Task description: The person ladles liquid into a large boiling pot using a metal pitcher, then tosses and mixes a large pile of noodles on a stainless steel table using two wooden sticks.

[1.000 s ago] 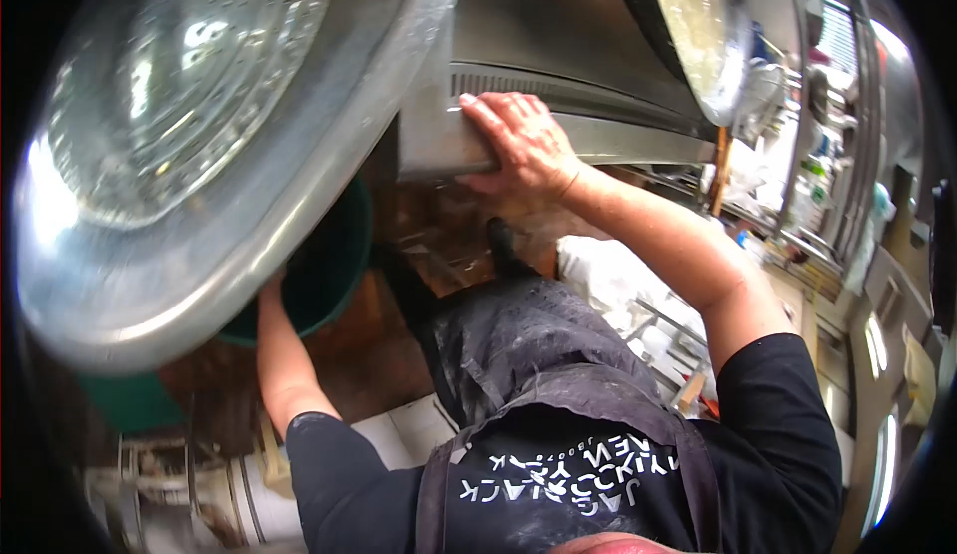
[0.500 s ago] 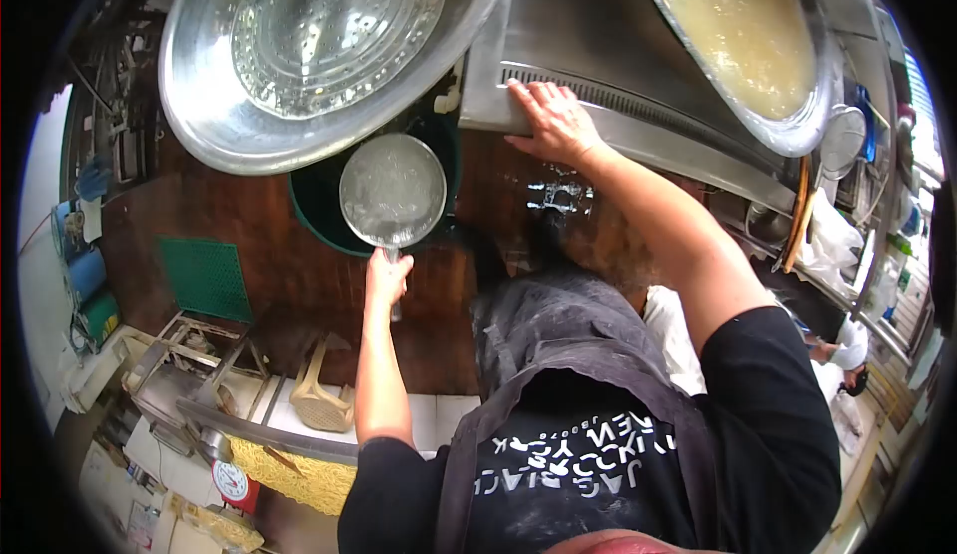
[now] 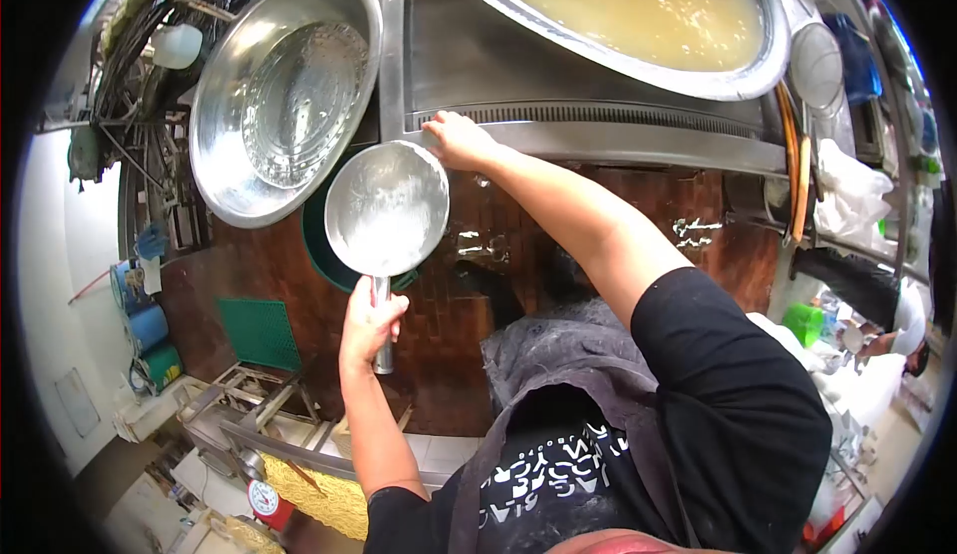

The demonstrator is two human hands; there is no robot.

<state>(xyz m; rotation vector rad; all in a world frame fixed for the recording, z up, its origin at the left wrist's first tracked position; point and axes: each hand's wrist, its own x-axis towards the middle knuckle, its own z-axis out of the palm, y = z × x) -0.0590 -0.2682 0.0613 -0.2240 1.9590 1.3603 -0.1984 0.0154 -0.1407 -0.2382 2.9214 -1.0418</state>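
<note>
My left hand (image 3: 371, 323) is wrapped round the handle of a round metal ladle (image 3: 387, 210), whose wide bowl faces up toward me. Below the ladle a dark green bucket (image 3: 321, 245) stands on the floor, partly hidden. My right hand (image 3: 459, 141) rests at the vented front edge of the steel counter (image 3: 588, 131), fingers bent and close to the ladle's rim; whether it grips anything is hidden. A large metal basin (image 3: 221, 170) with a perforated inner part lies just left of the counter.
On the counter sits a wide pan (image 3: 763, 51) of cloudy yellowish liquid. A green mat (image 3: 259, 333) lies on the wet brown floor. Yellow noodles (image 3: 317, 492) and a red scale (image 3: 267, 502) are at the lower left. Part of another person (image 3: 909, 325) shows at the far right.
The ladle came up out of the green bucket and now appears higher and nearer the counter. My right hand has shifted left along the counter edge, its fingers more bent. The view has turned.
</note>
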